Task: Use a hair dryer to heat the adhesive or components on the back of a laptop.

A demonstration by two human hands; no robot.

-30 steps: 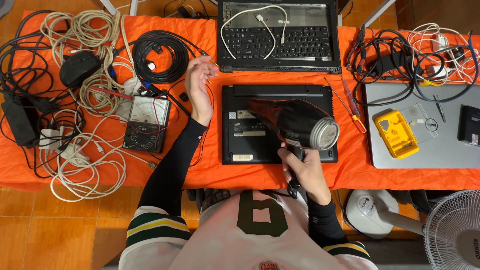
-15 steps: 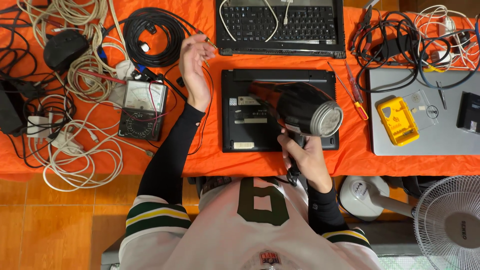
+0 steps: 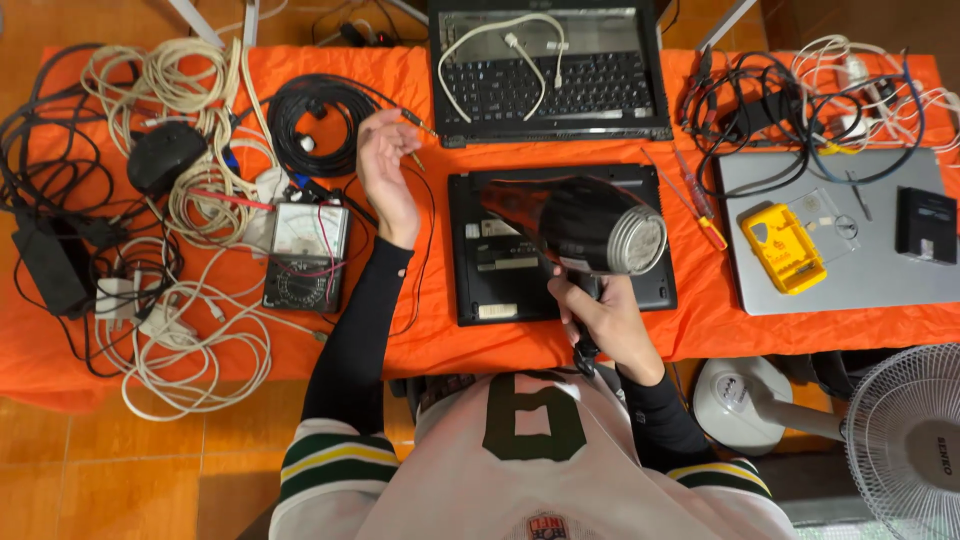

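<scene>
Black barrel-shaped hair dryer (image 3: 585,222) gripped by handle in closed right hand (image 3: 600,312), barrel above upturned black laptop (image 3: 480,270); left hand (image 3: 385,180) pinched thin black probe lead (image 3: 420,125).

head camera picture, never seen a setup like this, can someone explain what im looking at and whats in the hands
There is no machine here. A person wears a camera on the head, so the single picture looks straight down at their own two arms and an orange cloth-covered table.

The right hand grips the handle of a black hair dryer with a silver round back grille, held above a black laptop lying bottom side up.

The left hand is raised, its fingers pinching a thin black wire with a metal plug tip.

Around them lie a black analog meter with a white dial, a black cable coil, tangled cream-white cables, an open black laptop with its keyboard showing, a closed silver laptop carrying a small yellow device, and a white standing fan on the floor.
</scene>
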